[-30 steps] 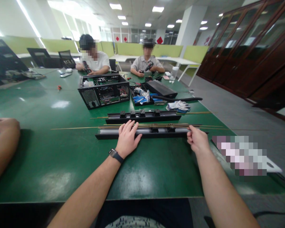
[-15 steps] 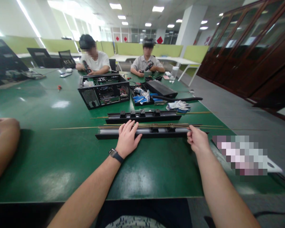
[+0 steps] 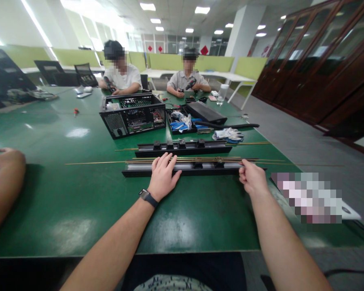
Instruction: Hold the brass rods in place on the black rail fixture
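A long black rail [image 3: 212, 173] with a pale inner strip and dark blocks lies crosswise in front of me. Several thin brass-coloured rods [image 3: 91, 163] run along and over it, sticking out past both ends. My left hand [image 3: 164, 178], a watch on its wrist, rests with outstretched fingers across the rods and the rail's left half. At the rail's right end my right hand [image 3: 252, 178] is closed, thumb and index finger pinching a thin rod. Just behind lies a second black rail [image 3: 182, 152] with several dark blocks and more rods.
Beyond the rails stand an open computer case [image 3: 132, 117], a box with gloves [image 3: 182, 122], a black flat unit [image 3: 206, 112] and loose gloves [image 3: 229, 134]. Another person's arm [image 3: 6, 186] rests at left. Two people sit opposite. A blurred-out object [image 3: 312, 198] lies right.
Both my hands and the rods stay in place. The person opposite on the left has shifted slightly.
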The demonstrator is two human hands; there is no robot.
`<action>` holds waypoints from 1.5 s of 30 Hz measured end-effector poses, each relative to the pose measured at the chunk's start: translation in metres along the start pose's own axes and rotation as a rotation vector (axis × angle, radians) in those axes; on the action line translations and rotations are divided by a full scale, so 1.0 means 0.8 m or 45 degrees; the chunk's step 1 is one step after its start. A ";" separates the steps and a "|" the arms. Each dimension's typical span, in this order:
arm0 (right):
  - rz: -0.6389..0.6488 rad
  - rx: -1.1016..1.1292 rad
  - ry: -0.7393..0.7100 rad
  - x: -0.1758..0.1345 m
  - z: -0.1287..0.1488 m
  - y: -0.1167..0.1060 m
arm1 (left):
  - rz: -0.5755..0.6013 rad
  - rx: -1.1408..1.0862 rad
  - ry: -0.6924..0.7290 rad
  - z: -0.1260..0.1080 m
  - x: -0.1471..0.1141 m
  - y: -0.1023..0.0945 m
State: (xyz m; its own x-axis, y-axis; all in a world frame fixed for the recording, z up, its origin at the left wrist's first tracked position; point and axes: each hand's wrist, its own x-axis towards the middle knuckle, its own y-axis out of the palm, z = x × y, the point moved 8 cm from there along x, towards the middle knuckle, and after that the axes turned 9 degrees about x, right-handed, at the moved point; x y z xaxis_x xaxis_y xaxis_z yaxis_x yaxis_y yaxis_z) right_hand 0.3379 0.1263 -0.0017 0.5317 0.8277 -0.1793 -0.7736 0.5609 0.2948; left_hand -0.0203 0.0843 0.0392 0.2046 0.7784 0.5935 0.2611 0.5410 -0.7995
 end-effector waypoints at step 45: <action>0.057 0.013 0.054 0.000 -0.003 0.003 | -0.001 0.011 0.001 0.000 0.000 0.000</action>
State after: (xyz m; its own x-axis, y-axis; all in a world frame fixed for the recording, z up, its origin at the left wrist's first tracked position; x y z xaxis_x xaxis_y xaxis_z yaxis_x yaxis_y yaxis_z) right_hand 0.3354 0.1275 -0.0029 0.4813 0.8522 -0.2051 -0.7927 0.5230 0.3133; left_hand -0.0205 0.0839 0.0391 0.2052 0.7779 0.5939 0.2532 0.5440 -0.8000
